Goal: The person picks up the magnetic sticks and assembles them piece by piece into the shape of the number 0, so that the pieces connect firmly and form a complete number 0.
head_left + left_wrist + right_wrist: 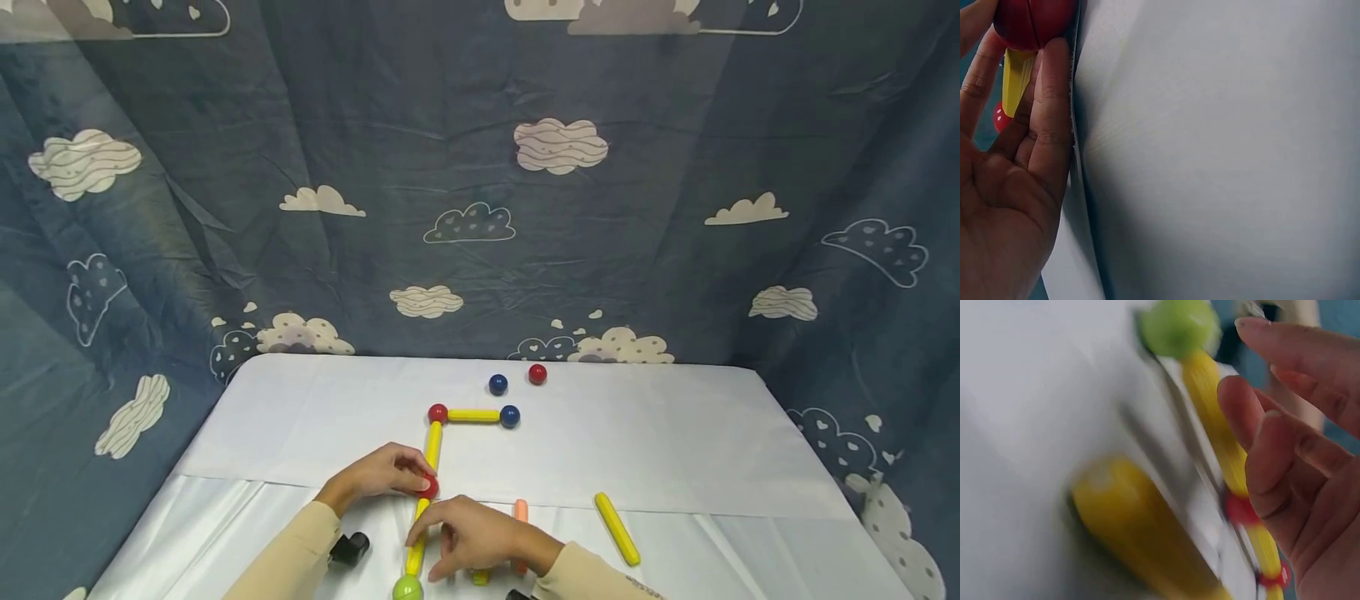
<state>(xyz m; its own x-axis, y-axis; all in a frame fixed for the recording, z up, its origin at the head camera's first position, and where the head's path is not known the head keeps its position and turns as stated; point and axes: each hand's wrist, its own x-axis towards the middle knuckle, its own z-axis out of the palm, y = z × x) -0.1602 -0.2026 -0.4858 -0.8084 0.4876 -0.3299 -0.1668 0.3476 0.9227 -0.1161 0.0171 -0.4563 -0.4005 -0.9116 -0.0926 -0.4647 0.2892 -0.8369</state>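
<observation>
My left hand (381,472) pinches a red ball (430,490) between thumb and fingers, and the left wrist view shows the same red ball (1035,22) at the fingertips. From that ball one yellow rod (433,446) runs away to another red ball (438,413). A second yellow rod (415,560) runs back toward me to a light green ball (407,588). Beside this nearer rod hovers my right hand (480,537), fingers loosely bent and parted with nothing between them. In the right wrist view the fingers overlap the chain near the green ball (1180,328).
At the far red corner a yellow rod (472,416) leads right to a blue ball (510,416). A loose blue ball (498,384) and red ball (537,374) lie behind. A yellow rod (617,529) lies right; an orange rod (521,510) is partly hidden by my right hand.
</observation>
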